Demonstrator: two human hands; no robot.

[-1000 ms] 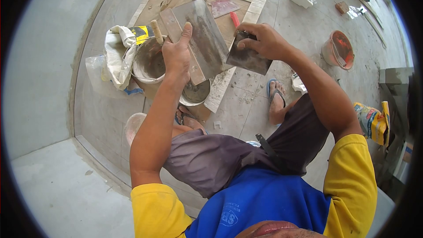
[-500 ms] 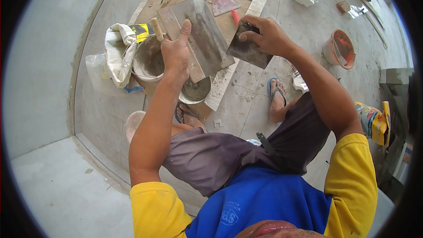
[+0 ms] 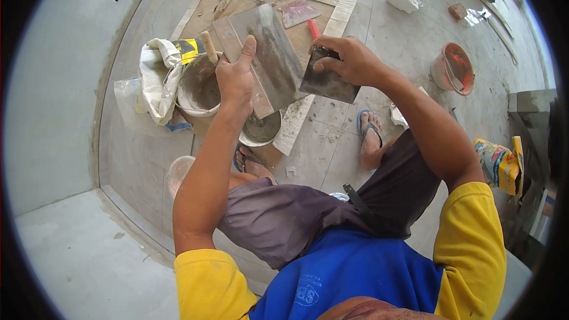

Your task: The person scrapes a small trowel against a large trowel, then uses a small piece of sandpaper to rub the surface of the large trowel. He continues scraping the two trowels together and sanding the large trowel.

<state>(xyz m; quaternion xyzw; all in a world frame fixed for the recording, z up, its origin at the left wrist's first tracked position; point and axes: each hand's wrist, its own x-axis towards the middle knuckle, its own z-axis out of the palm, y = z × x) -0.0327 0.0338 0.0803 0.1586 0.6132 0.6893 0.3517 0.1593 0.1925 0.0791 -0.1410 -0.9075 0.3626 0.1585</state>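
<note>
Left hand [image 3: 235, 82] clamped on a wide blade [image 3: 274, 53], right hand [image 3: 351, 62] on a dark scraper [image 3: 332, 83]
From here I see the wide blade just right of the pale bucket [image 3: 188, 99], light edge strip [image 3: 262, 102] facing it; the scraper is farther right of that bucket, and a round basin [image 3: 252, 141] sits near it

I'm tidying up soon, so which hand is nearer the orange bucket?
Right. The right hand, gripping the small blade, is to the left of the orange bucket; the left hand, gripping the wide blade, is farther left.
</note>
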